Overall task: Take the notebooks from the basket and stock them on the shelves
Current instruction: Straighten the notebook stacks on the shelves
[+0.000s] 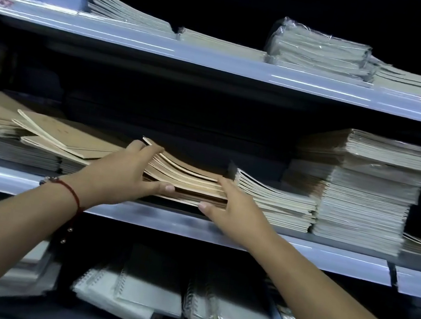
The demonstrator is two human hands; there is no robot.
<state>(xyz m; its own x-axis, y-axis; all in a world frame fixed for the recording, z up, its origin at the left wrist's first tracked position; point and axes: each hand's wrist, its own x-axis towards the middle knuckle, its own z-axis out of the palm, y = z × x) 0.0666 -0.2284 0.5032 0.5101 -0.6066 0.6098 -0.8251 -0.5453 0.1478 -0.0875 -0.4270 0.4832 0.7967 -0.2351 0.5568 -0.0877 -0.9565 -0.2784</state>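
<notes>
Both hands are on the brown notebook stack (188, 180) on the middle shelf (301, 245). L hand (120, 171) grips its left end, fingers curled over the top covers, thumb under the front edge. R hand (234, 208) lies nearly flat vs the stack's right corner, fingers straight, pressing, not grasping.

Stack sits at shelf front, between the loose tan notebooks (67, 137) on the left and the white-edged pile (275, 201) on the right. It sags in the middle and the top covers lift at the left.

To do this well, I'd say: squeeze the ends square w/ both hands, slide it back so nothing overhangs the lip, then flatten the raised covers. Gap to the right pile looks tight, so I'd keep the R hand as a guide.

Shelving is pale metal w/ a glossy front rail. Top shelf (220, 62) holds more piles, one shrink-wrapped bundle (321, 52); spiral notebooks (151, 295) lie on the lowest shelf. Room is dark; basket not in view.
</notes>
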